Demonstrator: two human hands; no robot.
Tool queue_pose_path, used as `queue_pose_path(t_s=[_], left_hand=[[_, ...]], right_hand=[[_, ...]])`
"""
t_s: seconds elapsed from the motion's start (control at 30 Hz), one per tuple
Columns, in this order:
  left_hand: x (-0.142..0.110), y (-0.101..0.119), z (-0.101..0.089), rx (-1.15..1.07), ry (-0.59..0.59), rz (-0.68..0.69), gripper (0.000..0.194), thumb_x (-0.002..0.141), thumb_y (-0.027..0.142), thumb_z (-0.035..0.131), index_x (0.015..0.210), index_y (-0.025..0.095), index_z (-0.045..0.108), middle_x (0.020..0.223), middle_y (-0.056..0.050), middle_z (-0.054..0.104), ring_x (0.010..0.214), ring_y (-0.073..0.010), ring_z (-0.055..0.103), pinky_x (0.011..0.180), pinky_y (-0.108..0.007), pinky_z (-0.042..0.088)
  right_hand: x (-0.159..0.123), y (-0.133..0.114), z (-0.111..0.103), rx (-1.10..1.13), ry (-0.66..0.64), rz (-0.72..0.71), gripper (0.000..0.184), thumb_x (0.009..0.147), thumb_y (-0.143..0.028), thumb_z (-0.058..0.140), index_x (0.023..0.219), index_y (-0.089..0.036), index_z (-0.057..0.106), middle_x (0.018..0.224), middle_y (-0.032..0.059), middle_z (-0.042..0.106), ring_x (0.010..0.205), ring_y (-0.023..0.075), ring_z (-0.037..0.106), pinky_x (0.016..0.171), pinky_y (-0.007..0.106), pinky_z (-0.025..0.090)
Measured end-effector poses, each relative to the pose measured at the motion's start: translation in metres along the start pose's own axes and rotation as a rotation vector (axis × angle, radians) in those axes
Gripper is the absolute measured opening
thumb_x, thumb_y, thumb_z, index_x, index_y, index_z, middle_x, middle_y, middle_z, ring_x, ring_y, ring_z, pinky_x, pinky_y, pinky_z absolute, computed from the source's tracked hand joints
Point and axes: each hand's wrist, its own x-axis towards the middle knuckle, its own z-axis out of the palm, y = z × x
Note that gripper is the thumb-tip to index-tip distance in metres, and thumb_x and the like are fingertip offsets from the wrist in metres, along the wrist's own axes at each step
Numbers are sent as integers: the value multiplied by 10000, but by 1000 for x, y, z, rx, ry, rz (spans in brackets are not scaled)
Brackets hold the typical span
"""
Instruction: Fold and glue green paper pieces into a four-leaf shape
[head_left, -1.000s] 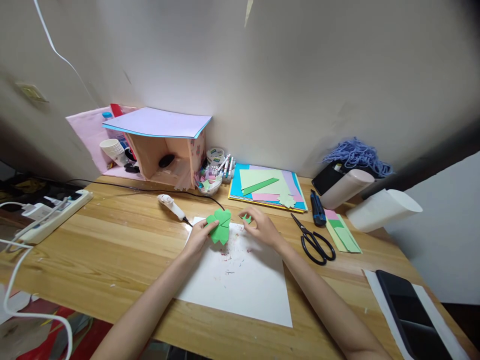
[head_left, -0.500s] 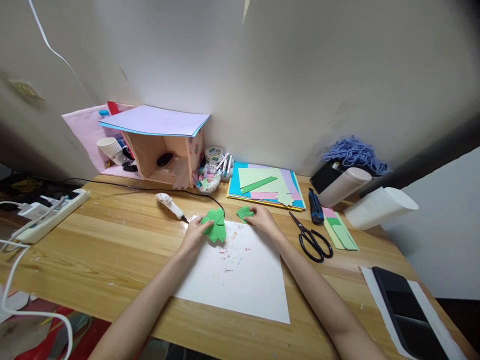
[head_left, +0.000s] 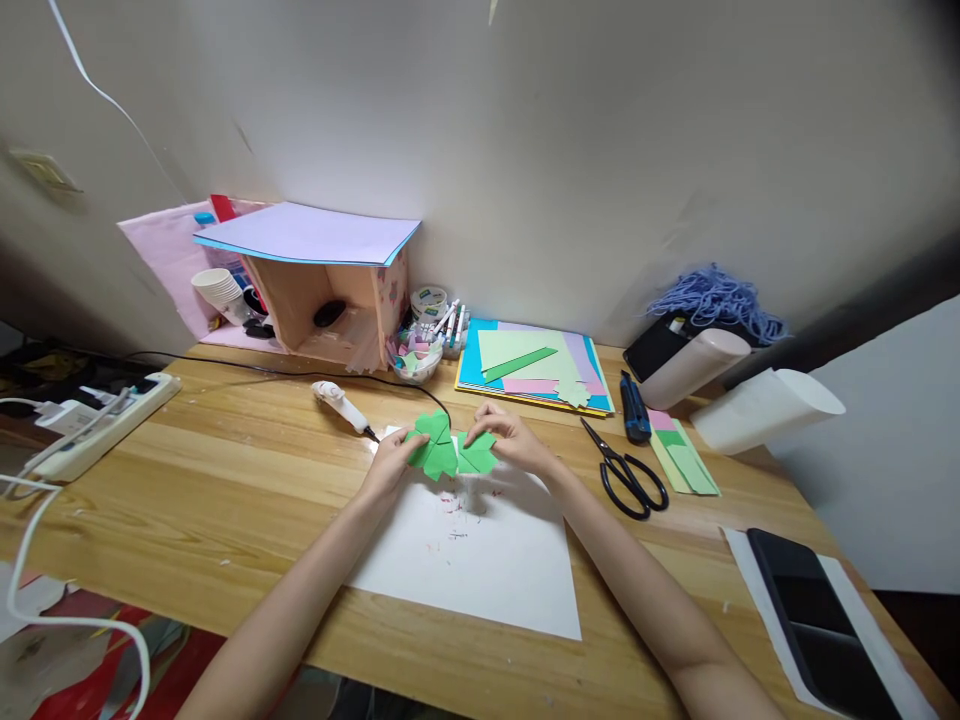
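My left hand (head_left: 391, 462) is closed on a green paper cutout (head_left: 436, 450) with petal-like lobes, thumb on top. In my right hand (head_left: 514, 440) is a smaller green paper piece (head_left: 475, 456), pinched between thumb and fingers. The two green pieces are side by side above a white paper sheet (head_left: 480, 575) with coloured marks on it; whether their edges touch I cannot tell. A white hot glue gun (head_left: 339, 405) lies left of my left hand, its dark tip pointing toward the sheet.
Black-handled scissors (head_left: 626, 472), a blue utility knife (head_left: 634, 408) and paper strips (head_left: 684, 455) lie to the right. Behind stand stacked coloured papers (head_left: 517, 365) and a cardboard box house (head_left: 322, 290). A phone (head_left: 810, 620) rests at the right edge, a power strip (head_left: 105, 425) at the left.
My right hand has brought the smaller green piece left, close beside the larger one, and turned it flatter to view. My left hand has hardly moved; its cutout is slightly turned.
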Motion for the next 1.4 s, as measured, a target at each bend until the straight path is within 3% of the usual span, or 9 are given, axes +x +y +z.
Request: queue_pose_path(t_s=[0.2,0.33,0.47,0.6,0.77,0.93,1.1,1.4], left_hand=[[0,1,0,14,12,43,212,610,272,642,769,133,660,758,-34,638,669,-129,559,567,-198,410],[1,-1,0,2,42,51,225,616,289,630,780,136,643,739,-26,633,651,-132,555,570,-212,413],[2,-1,1,-10,69,58,247,596,309,646,765,128,648,713,-19,632,626,-128,547,555,-209,397],[1,-3,4,-31,62,59,305,593,344,665,802,123,662,779,-45,654,693,-149,567,615,-225,413],[0,-6,6,-69,62,46,349,582,405,692,796,129,673,806,-60,669,709,-159,577,638,-239,418],[1,-8,5,-57,30,66,370,595,440,689,780,120,681,774,-59,667,667,-144,564,613,-230,414],[-1,-10,8,-29,-32,68,342,624,454,667,710,123,659,653,-23,625,565,-110,508,536,-210,369],[-9,-4,12,33,-85,48,341,636,453,657,584,128,568,527,27,490,489,-77,394,470,-198,272]], right_hand=[[-3,-3,1,250,-118,212,146,728,-192,498,813,-173,616,891,36,582,819,157,549,727,280,444],[-5,-2,1,436,-138,333,265,748,-269,487,960,-173,612,1011,65,585,773,145,577,681,272,477],[-4,-2,4,590,-197,351,414,768,-354,467,1133,-181,556,1112,93,571,862,174,590,749,308,487],[-2,3,18,430,-25,385,339,738,-369,571,1016,-180,608,1008,69,616,807,163,591,710,293,492],[-1,13,34,273,115,296,329,668,-298,653,967,-185,575,1024,55,599,888,166,572,764,296,473],[-2,18,38,261,222,392,345,626,-301,675,894,-180,494,780,14,595,635,131,566,594,276,467],[-1,17,37,284,280,433,379,587,-311,700,860,-180,471,681,-24,539,570,117,532,543,259,440],[-2,11,35,309,310,369,354,593,-338,706,844,-185,509,779,12,589,667,140,566,603,267,454]])
